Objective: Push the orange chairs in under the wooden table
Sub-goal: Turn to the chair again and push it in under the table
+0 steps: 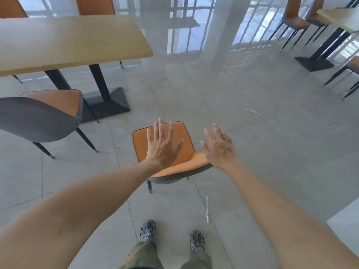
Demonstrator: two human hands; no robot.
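Both hands reach out with spread, empty fingers, the left hand [162, 147] in front of the back of one orange chair [175, 164] at centre, the right hand [219, 147] just beside it at 3 o'clock. That chair stands apart from the wooden worktop [68, 43] at 10 o'clock. A second chair [40, 115] sits at 9 o'clock beside the worktop, and two more chair backs [95, 5] show beyond its far edge at 11 o'clock.

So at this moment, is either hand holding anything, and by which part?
Nothing is held. Both the left hand and right hand are open with fingers spread, above the chair.
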